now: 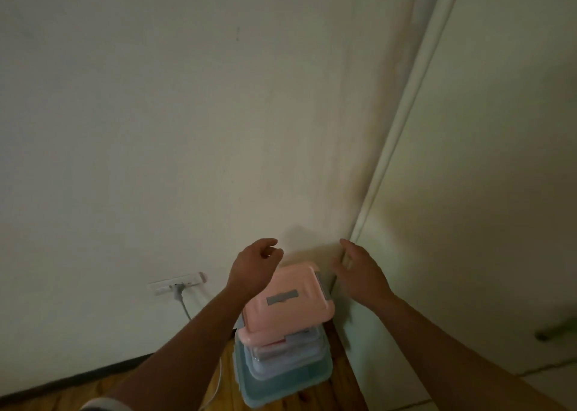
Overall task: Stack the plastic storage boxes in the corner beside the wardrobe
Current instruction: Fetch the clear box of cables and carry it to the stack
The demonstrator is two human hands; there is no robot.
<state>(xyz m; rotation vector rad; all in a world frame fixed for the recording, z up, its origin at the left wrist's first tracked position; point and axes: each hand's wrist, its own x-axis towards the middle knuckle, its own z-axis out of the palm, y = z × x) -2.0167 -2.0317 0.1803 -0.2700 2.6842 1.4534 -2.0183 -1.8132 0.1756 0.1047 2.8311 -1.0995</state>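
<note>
Left grip: my left hand point(254, 265) hung released, fingers loosely curled around nothing, just above the far left corner of the pink box point(288, 301).
Right grip: my right hand point(359, 270) was spread wide and empty, just right of the pink lid, close against the wardrobe point(468, 192).
Stack: the pink box sat on top of a clear box point(287, 353), which sat on a teal box point(281, 385), all on the wooden floor point(327, 392) below and between my grips, tucked into the corner where wall point(156, 129) met wardrobe.
Handling: I judged the boxes light, stiff and smooth, so likely to slide on one another; each one up was smaller, so a nudge could shift it off centre.
Where to hold: I would have taken the pink box by its two short sides, near the grey latch point(321, 285), or by the grey handle point(282, 296) lying flat on the lid between my grips.
Writing: none I could read; the light was dim, and a red patch under the pink rim may have been a label.
Nearby: a power strip point(176, 282) with one plug lay left of my left grip.
</note>
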